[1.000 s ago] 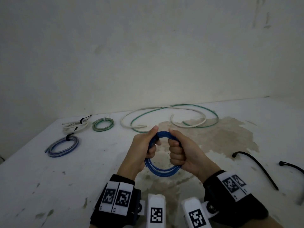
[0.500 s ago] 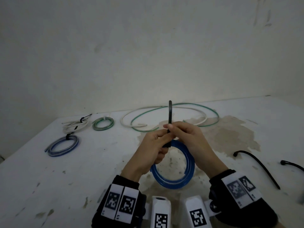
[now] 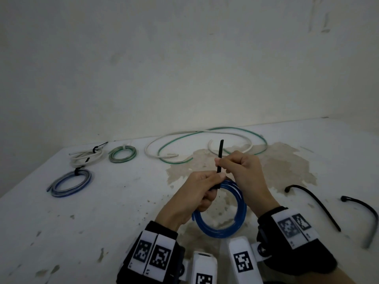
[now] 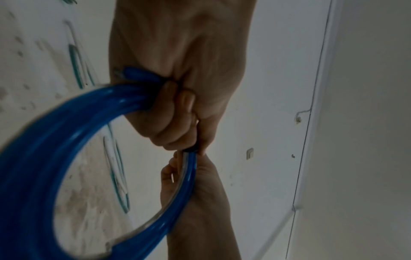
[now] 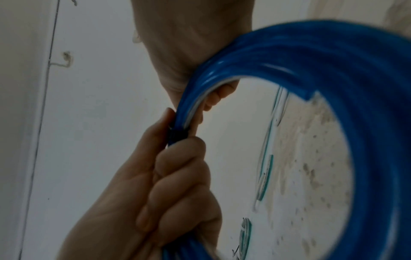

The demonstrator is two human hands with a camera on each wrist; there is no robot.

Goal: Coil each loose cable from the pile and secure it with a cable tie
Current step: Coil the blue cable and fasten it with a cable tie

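Three tied coils point(image 3: 70, 182) parked far left on the bench point(image 3: 102, 212), out of the way; left hand point(image 3: 196, 191) curled in a grip on the blue coil point(image 3: 221, 210) so the loops stay bunched; right hand point(image 3: 244, 171) pinching the black tie point(image 3: 219, 158) upright for cinching; spare ties point(image 3: 313, 203) right

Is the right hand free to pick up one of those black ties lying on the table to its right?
Probably not yet: the right hand is pinching the black tie on the blue coil. Nothing blocks the spare ties.
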